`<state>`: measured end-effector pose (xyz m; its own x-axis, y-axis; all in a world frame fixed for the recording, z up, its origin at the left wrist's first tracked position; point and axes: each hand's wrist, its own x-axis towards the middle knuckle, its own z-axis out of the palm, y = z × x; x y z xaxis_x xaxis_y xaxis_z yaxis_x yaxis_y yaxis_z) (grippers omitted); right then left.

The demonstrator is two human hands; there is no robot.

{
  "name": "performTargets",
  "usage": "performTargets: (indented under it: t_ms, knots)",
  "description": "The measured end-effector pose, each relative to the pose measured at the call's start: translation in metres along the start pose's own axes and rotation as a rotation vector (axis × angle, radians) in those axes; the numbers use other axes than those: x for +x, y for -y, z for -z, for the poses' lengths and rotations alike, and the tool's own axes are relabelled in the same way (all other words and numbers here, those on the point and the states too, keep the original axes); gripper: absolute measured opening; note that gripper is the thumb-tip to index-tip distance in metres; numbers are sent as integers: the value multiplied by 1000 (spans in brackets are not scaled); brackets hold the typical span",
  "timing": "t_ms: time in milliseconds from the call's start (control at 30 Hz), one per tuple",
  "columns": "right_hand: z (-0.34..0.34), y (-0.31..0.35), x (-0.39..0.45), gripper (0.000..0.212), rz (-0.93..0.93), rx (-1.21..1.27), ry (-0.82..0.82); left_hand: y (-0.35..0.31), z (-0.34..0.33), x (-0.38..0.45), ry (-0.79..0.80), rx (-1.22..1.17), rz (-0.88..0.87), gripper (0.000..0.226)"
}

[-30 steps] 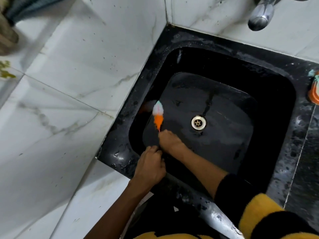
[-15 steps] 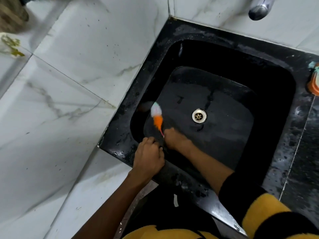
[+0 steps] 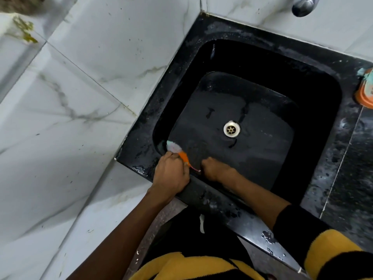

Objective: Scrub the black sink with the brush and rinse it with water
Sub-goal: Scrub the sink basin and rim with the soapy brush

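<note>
**Scrubbing under way at the near-left corner; rinse not begun**

You are working the black sink with the brush, whose white bristle head sits low in the near-left corner of the basin, where the floor meets the wall. Its orange handle runs back toward you and ends in a thin tail.

Your right hand is down inside the basin at the near wall, fingers curled around the tail end of the brush handle. Your left hand rests over the near rim of the sink, fingers bent over the edge beside the brush; whether they also touch the handle cannot be told.

The basin floor around the drain shows dull grey film and dark wet streaks, which I judge to be scrubbing residue. The far and right walls are too dark to assess.

No water leaves the tap at the far edge. In my judgement the scrubbing is partly done, and the whole rinse remains.
</note>
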<state>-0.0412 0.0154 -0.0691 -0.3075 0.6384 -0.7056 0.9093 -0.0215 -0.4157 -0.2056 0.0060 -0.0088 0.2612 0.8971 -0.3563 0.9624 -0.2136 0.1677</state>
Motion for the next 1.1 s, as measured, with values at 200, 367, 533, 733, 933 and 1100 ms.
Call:
performTargets:
  t_ms: [200,367,533,733,933,1100]
  knots:
    - [42,-53,-12,41,-105,-215,1,2,0,-3,-10,12,-20,36]
    - [29,-28,1,34,-50,-226,-92,-1,3,-3,-24,-5,-20,33]
    - [-3,-43,-21,31,-3,-165,29,2,1,-1,0,1,-10,37]
    - [21,-109,-87,38,-185,-284,189,2,-3,-1,-11,12,-36,40]
    - [1,-63,-58,34,-108,-154,43,0,-1,-2,11,28,-35,39]
    - [-2,-44,-35,32,-48,-78,47,3,-1,1,17,18,-37,42]
